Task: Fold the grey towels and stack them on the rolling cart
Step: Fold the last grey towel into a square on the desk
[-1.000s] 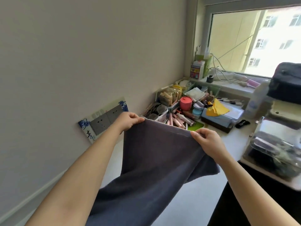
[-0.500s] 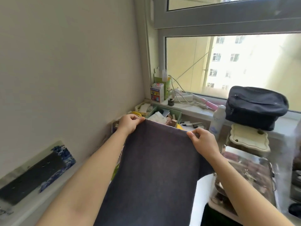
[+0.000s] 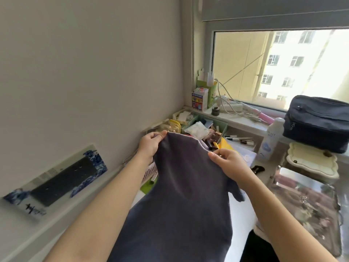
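A lived-in home room: a cluttered tabletop (image 3: 243,210) of toiletries under a window (image 3: 279,67), apartment blocks outside.

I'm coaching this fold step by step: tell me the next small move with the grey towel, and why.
Probably bring the two hands together so the held corners meet, halving the towel. The left hand and right hand each pinch an end of the grey towel's top edge, and the cloth hangs open and unfolded below them. No cart shows in this view, so stacking must wait.
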